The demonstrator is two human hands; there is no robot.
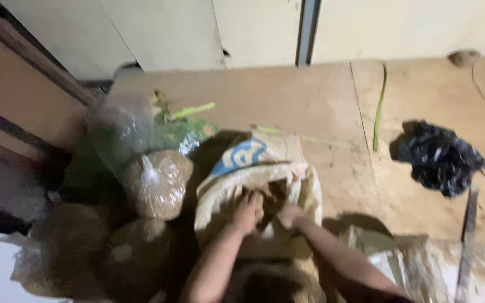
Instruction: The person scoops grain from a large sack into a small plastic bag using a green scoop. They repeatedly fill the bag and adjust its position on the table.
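Hands (246, 213) (288, 216) reaching down (close together), fingers in sack (259, 168)

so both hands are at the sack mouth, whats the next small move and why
Probably pull the mouth wider: both the left hand and right hand sit at the crumpled opening of the sack, and its folded rim hides what is inside.

Both hands' fingers (252, 202) are buried in the mouth of the tan sack (259, 179), out of sight. The picture is motion-blurred; bags (79, 247) at the floor's left edge stay indistinct.
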